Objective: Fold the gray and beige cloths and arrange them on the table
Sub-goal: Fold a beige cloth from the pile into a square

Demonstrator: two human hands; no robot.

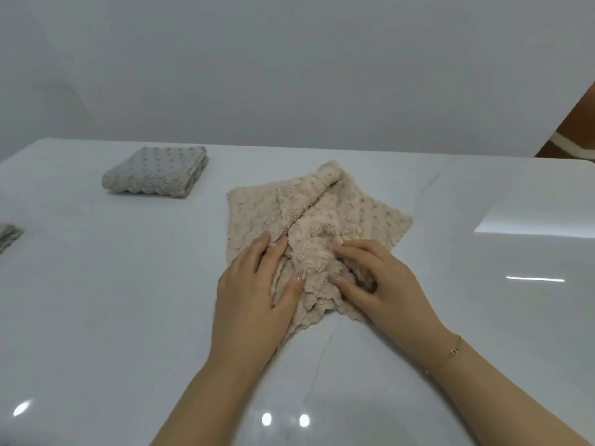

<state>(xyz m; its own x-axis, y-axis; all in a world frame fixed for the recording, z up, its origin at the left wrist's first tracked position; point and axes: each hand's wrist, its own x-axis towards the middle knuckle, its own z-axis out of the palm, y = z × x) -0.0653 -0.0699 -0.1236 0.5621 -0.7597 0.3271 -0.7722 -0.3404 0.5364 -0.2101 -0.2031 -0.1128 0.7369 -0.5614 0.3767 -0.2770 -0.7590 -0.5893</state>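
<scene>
Being folded mid-frame, the beige cloth (322,220) is pressed flat by the open left hand (257,291) and pinched by the right hand (376,281) — smoothing seems needed next.

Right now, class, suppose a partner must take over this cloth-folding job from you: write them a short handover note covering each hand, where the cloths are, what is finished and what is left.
Left hand: fingers straight, pressing flat on the rumpled beige fleece cloth.
Right hand: fingers loosely bent, resting on the same cloth's bunched middle; whether it pinches is unclear.
Beige cloth: centre of the glossy white table, partly gathered, not yet a neat fold.
Done: one bobbled gray cloth lies folded square at far left.
Another gray piece shows at the left edge, mostly cut off.
Left: finish folding the beige cloth and arrange it with the gray ones.
</scene>
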